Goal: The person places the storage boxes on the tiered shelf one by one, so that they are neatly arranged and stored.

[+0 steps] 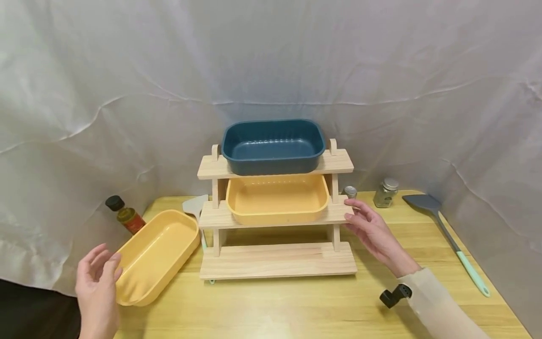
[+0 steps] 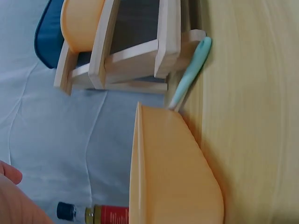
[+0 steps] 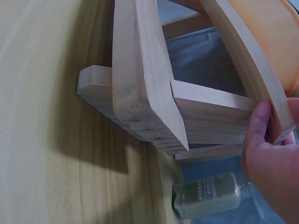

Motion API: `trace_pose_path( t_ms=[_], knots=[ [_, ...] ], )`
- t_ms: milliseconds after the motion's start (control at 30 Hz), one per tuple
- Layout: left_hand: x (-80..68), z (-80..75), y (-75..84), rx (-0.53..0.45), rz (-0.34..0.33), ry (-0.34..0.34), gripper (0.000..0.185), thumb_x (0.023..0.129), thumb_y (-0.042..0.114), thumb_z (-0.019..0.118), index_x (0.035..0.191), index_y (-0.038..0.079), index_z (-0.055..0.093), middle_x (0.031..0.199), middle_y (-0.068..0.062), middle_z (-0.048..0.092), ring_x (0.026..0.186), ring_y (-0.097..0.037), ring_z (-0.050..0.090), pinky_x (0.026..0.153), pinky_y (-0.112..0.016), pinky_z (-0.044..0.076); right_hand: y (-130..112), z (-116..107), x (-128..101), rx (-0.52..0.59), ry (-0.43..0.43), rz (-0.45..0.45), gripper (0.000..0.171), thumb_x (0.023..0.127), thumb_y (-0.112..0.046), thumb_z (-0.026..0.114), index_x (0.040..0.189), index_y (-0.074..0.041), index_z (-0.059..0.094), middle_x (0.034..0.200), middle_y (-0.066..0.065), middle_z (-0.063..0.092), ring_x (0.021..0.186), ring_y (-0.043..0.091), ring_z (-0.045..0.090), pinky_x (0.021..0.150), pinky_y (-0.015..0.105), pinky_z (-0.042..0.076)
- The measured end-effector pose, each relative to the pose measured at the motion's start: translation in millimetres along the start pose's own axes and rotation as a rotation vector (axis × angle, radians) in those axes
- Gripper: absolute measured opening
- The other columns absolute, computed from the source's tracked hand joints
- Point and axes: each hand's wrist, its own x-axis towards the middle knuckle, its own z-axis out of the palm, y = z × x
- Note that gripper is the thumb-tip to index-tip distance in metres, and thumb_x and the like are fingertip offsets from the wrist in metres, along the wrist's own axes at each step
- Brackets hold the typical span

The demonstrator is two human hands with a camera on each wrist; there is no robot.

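Note:
A three-tier wooden shelf point(image 1: 277, 263) stands on the table. My right hand point(image 1: 374, 233) pinches the right end of its middle board, thumb and fingers on opposite faces in the right wrist view. On that board sits a yellow bin point(image 1: 277, 218), and a dark blue bin point(image 1: 275, 166) tops the upper board. The lowest board is bare. A second yellow bin point(image 1: 173, 273) lies slantwise to the left of the shelf. My left hand point(image 1: 98, 289) hovers at its near left end, fingers loosely bent and holding nothing; the left wrist view shows a gap between hand and bin.
A black-capped bottle point(image 1: 129, 219) stands behind the left bin. A pale spatula point(image 1: 195, 205) lies partly behind the shelf's left side. At right are a seasoning jar point(image 1: 385, 194), another small jar point(image 1: 350, 191) behind the shelf, and a grey turner point(image 1: 444, 230). Grey cloth point(image 1: 271, 56) surrounds the table.

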Motion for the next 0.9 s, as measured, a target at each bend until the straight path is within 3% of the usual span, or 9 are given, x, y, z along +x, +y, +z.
trace_pose_path(
  t_ms=[233, 367, 633, 767, 900],
  knots=[
    [3.7, -18.8, -5.9, 0.022, 0.000, 0.132, 0.050, 0.102, 0.002, 0.074, 0.145, 0.023, 0.062, 0.131, 0.007, 0.056, 0.127, -0.010, 0.047, 0.094, -0.010, 0.040, 0, -2, 1, 0.020, -0.030, -0.009, 0.035, 0.109, 0.007, 0.058, 0.141, -0.007, 0.059, 0.141, 0.008, 0.048, 0.115, 0.013, 0.064, 0.101, 0.030, 0.056],
    [6.6, -28.6, -13.9, 0.090, -0.065, 0.171, 0.052, 0.100, 0.003, 0.076, 0.143, 0.029, 0.064, 0.130, 0.011, 0.054, 0.124, -0.006, 0.045, 0.087, -0.007, 0.042, 1, -3, 1, 0.025, -0.033, -0.009, 0.035, 0.109, 0.007, 0.058, 0.141, -0.007, 0.059, 0.141, 0.008, 0.047, 0.112, 0.012, 0.064, 0.100, 0.030, 0.057],
    [6.6, -44.5, -39.2, 0.139, -0.154, 0.176, 0.048, 0.096, -0.002, 0.078, 0.123, 0.037, 0.067, 0.119, 0.010, 0.051, 0.100, 0.000, 0.051, 0.070, -0.007, 0.046, 2, -2, 1, 0.042, -0.034, -0.009, 0.035, 0.109, 0.008, 0.057, 0.140, -0.008, 0.061, 0.142, 0.008, 0.046, 0.111, 0.013, 0.065, 0.100, 0.030, 0.056],
    [8.0, -49.6, -50.3, 0.101, -0.208, 0.133, 0.047, 0.098, -0.004, 0.074, 0.122, 0.036, 0.064, 0.116, 0.008, 0.052, 0.086, 0.007, 0.058, 0.064, -0.011, 0.051, 1, -1, 1, 0.051, -0.035, -0.010, 0.035, 0.109, 0.008, 0.057, 0.140, -0.008, 0.061, 0.142, 0.009, 0.047, 0.112, 0.013, 0.065, 0.100, 0.030, 0.056],
    [10.3, -51.7, -57.9, 0.056, -0.253, 0.125, 0.051, 0.097, -0.011, 0.072, 0.120, 0.035, 0.065, 0.104, 0.006, 0.053, 0.073, 0.002, 0.059, 0.056, -0.015, 0.051, 1, -2, 1, 0.045, -0.038, -0.011, 0.035, 0.109, 0.007, 0.058, 0.141, -0.007, 0.059, 0.142, 0.009, 0.047, 0.111, 0.013, 0.065, 0.100, 0.029, 0.057]
  ],
)
